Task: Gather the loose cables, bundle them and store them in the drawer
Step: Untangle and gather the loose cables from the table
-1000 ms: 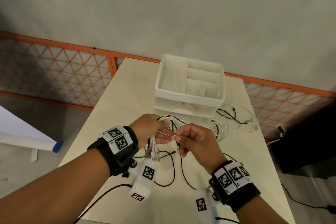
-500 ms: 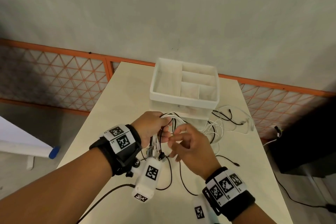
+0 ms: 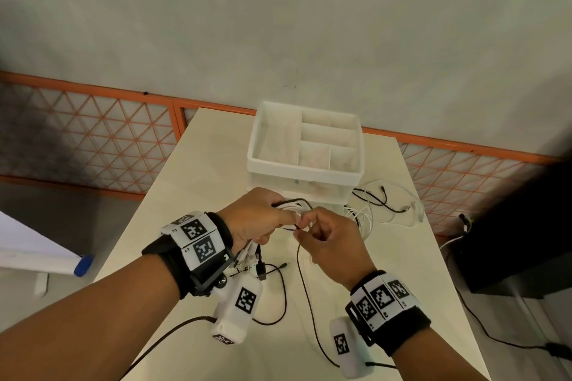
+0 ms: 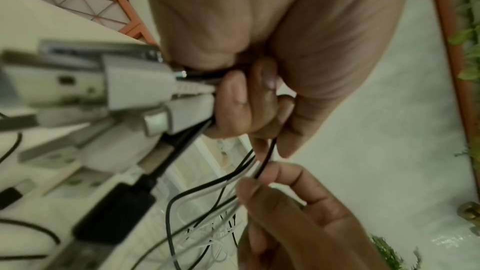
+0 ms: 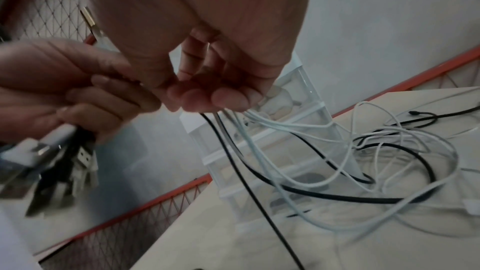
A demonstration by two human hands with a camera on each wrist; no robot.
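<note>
From the head view, my left hand (image 3: 257, 219) is curled round a bunch of cables (image 3: 292, 206), black and white, with their plug ends (image 3: 253, 260) hanging below my fist. My right hand (image 3: 331, 244) sits just right of it, fingertips pinching a thin black cable (image 3: 305, 281) that trails down onto the near part of the table (image 3: 192, 170). More loose cables (image 3: 380, 207) lie on the table to the right, beside the white drawer unit (image 3: 305, 175), which stands at the far middle with a divided tray (image 3: 272, 136) on top.

From the left wrist view, my left-hand fingers (image 4: 233, 108) are wrapped tight round the cable ends, USB plugs (image 4: 155, 122) sticking out to the left. My right hand (image 4: 298, 213) pinches the strands below.

From the right wrist view, my right-hand fingertips (image 5: 226, 100) are pressed together on black and white strands, which run down to the tangle (image 5: 384, 161) on the table by the drawers (image 5: 293, 141).
</note>
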